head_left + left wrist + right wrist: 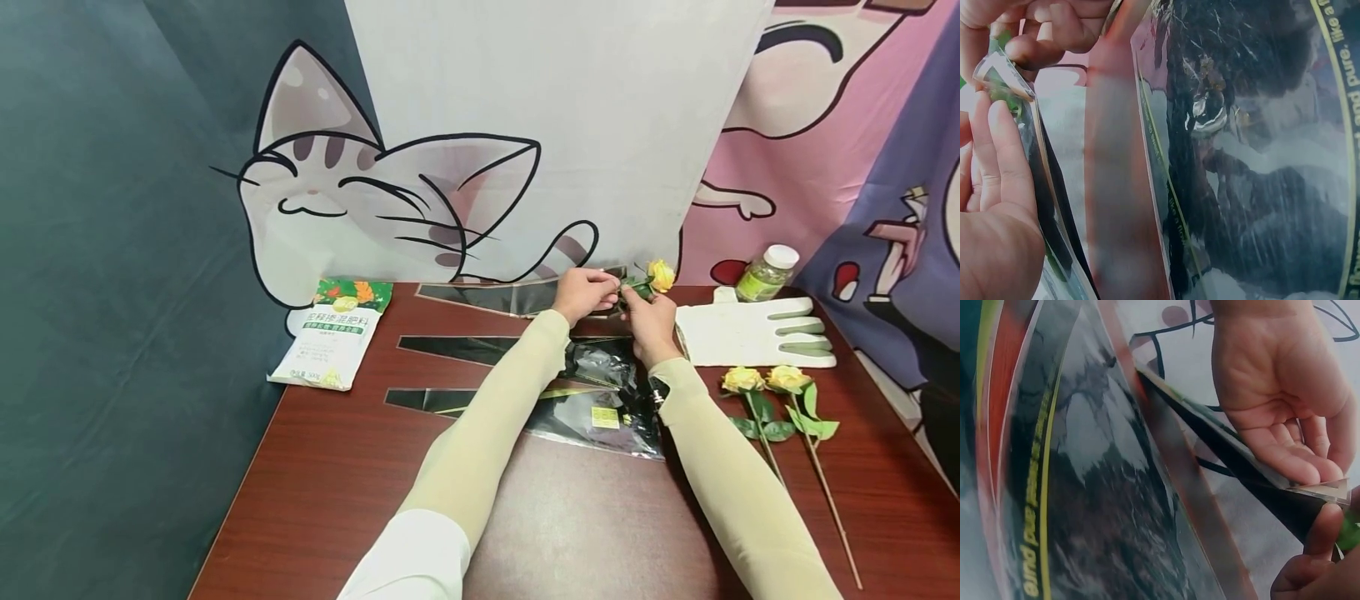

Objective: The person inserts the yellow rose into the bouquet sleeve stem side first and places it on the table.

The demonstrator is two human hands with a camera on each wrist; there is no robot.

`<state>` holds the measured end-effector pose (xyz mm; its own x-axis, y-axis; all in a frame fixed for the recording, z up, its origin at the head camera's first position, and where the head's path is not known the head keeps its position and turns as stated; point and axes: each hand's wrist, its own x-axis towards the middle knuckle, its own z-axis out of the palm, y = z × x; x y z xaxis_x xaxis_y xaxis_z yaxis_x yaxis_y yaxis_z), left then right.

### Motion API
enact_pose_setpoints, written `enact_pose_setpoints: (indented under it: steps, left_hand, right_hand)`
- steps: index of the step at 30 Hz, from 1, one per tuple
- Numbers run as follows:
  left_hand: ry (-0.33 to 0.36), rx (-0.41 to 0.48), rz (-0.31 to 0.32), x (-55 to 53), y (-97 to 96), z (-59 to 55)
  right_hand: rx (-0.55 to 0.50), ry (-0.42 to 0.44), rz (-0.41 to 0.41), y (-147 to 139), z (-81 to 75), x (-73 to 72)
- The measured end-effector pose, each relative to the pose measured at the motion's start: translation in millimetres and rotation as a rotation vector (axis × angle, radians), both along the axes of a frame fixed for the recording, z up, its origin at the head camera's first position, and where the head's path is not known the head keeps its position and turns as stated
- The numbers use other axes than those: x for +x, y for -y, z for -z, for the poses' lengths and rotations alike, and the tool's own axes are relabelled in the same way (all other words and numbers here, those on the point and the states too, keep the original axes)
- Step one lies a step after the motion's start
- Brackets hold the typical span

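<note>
At the far table edge, my left hand (pixel 585 293) pinches the rim of a narrow black-and-clear flower sleeve (pixel 495 297). The sleeve's narrow end points left. Beside it, my right hand (pixel 651 323) grips a yellow rose (pixel 662 275) just below its bloom, by the green leaves at the sleeve's mouth. In the left wrist view, the left fingers (pixel 1007 162) lie along the sleeve rim (pixel 1004 75), across from the right hand (pixel 1054 34). The right thumb (pixel 1325 528) presses near the rim in the right wrist view. Most of the rose stem is hidden.
Two more flower sleeves (pixel 450 347) (pixel 570 417) lie nearer on the table. At the right are white gloves (pixel 735 333), a lidded jar (pixel 768 273) and two yellow roses (pixel 742 380) (pixel 789 380). A fertilizer bag (pixel 330 337) lies at the left. A printed cloth (pixel 562 100) hangs behind.
</note>
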<state>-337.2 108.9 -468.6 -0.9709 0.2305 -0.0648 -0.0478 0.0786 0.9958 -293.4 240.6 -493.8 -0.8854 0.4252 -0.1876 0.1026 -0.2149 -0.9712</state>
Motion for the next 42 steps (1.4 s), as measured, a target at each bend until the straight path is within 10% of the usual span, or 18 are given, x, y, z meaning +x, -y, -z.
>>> enact_pose_setpoints:
  steps: [16, 42]
  left_hand:
    - [-0.003, -0.009, -0.013, 1.8, 2.7, -1.9]
    - [0.020, 0.018, 0.008, -10.1, -0.9, 5.4]
  right_hand:
    - [-0.231, -0.033, 0.105, 1.2, -11.5, 5.0]
    - [-0.171, 0.041, 0.018, 0.2, -10.8, 4.2]
